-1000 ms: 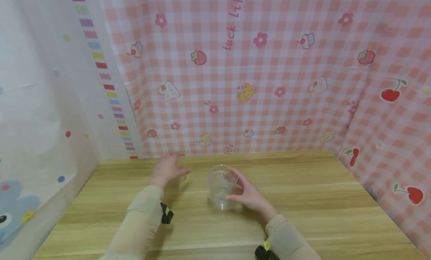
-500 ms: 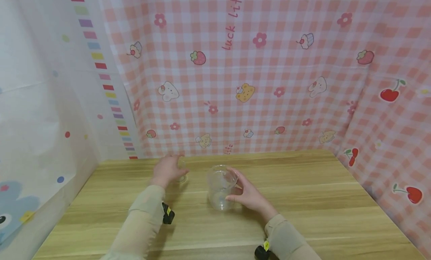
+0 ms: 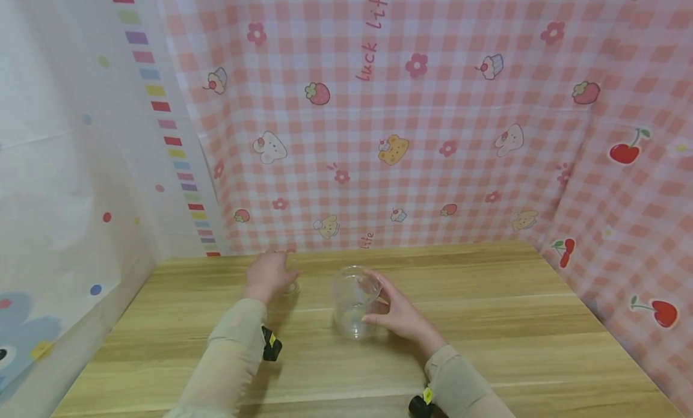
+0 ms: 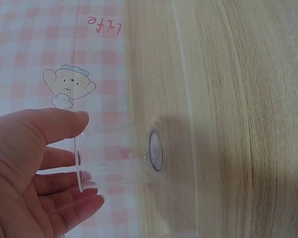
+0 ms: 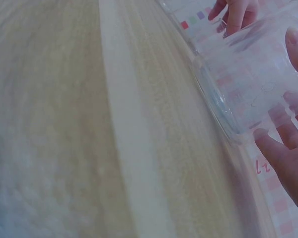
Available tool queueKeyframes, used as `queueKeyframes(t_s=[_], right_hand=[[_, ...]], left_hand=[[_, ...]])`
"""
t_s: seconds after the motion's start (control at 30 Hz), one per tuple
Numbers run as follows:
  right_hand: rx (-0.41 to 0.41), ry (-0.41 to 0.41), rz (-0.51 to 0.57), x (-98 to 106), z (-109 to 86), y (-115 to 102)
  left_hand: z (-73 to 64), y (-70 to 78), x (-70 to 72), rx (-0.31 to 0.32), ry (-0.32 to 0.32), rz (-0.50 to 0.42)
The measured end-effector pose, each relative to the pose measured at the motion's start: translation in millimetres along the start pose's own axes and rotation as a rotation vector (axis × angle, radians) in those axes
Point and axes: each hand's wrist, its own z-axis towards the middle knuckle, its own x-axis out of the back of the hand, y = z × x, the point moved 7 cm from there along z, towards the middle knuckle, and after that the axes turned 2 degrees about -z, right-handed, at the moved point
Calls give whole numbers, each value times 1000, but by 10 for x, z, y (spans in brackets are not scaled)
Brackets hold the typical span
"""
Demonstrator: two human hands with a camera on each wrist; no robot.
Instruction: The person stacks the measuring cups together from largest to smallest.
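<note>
At the back left of the table, my left hand [image 3: 267, 276] holds a small clear cup [image 4: 155, 151] by its rim. In the left wrist view the thumb lies on one side of the rim and the fingers curl round the other. The cup stands upright, base at the tabletop. To its right stands a larger clear, round cup [image 3: 354, 313], upright and see-through. My right hand [image 3: 400, 316] grips its right side, thumb low at the front and fingers round the back. In the right wrist view the fingertips press on the big cup's clear wall [image 5: 253, 74].
The wood-grain table [image 3: 487, 346] runs back to a pink checked cloth [image 3: 433, 117] hanging behind it. A white cloth [image 3: 65, 195] with coloured dots closes the left side. More checked cloth with cherries [image 3: 625, 153] hangs on the right.
The left thumb has drawn in closer to the fingers, round the small cup. My right hand and the larger cup stay where they were.
</note>
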Motion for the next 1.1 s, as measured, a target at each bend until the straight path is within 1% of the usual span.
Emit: queueKeyframes(t_s=[0.2, 0.37, 0.6, 0.8, 0.97, 1.1], right_hand=[[-7, 4, -10, 4, -1, 14], [-16, 2, -7, 2, -5, 10], [-9, -1, 6, -2, -4, 2], [-7, -6, 15, 1, -7, 12], [-5, -5, 10, 6, -5, 17], [0, -4, 11, 4, -3, 18]], left_hand=[[11, -9, -11, 9, -9, -10], [17, -9, -10, -13, 3, -22], [-2, 6, 9, -19, 4, -55], [-32, 41, 36, -35, 14, -66], [-53, 79, 51, -50, 7, -71], [-74, 121, 70, -74, 4, -79]])
